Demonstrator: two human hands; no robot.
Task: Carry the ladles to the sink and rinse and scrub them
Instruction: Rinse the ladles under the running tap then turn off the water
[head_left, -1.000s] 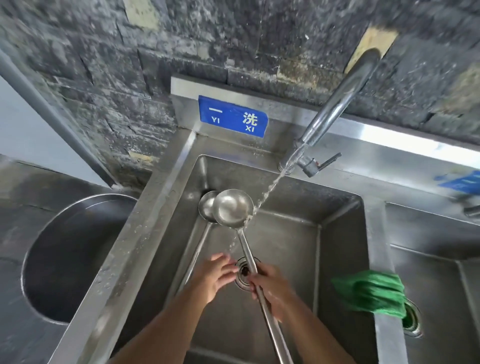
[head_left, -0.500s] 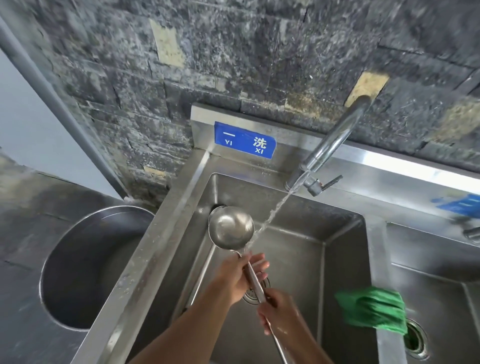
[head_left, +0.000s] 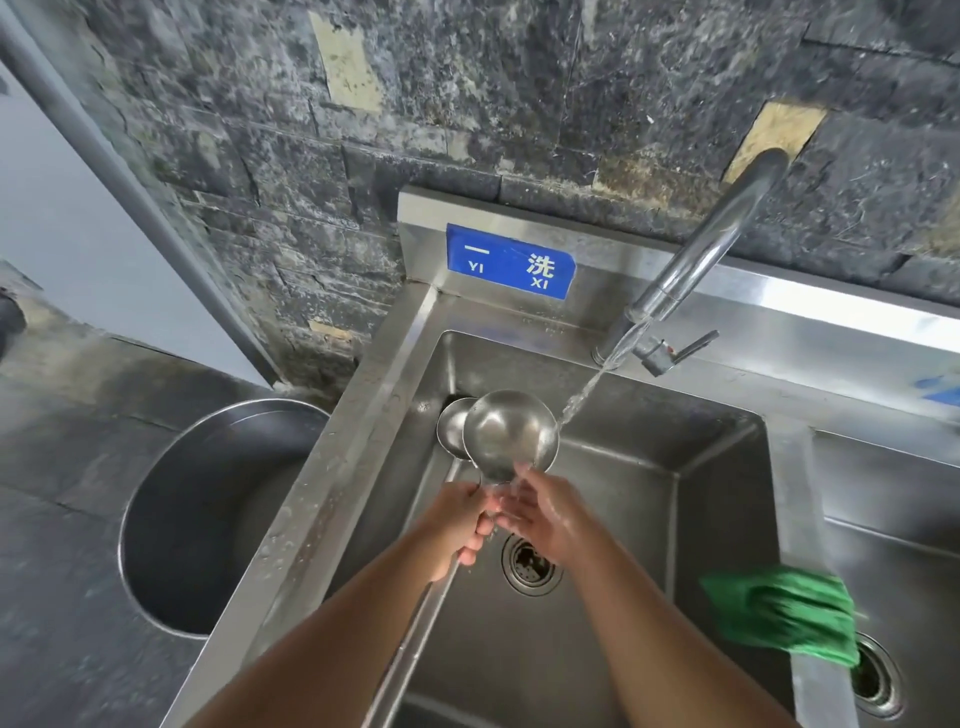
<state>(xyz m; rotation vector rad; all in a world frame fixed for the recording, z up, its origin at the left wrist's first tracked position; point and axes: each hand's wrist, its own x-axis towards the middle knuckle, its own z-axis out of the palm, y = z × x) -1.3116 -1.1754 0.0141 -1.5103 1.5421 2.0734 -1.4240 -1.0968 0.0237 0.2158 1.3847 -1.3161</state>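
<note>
You are at the rinse-and-scrub step: your left hand (head_left: 462, 525) is closed around the handle of the upper ladle (head_left: 510, 435), holding its bowl over the sink basin (head_left: 613, 519) just beside the tap stream (head_left: 587, 392). Your right hand (head_left: 540, 512), fingers loosely spread and gripping nothing, rubs the ladle's neck. Next, likely bring the bowl under the stream, then take the second ladle (head_left: 451, 427), leaning in the basin's left corner.

Even daylight; glare on sink rim (head_left: 857, 312); edges warped.
</note>
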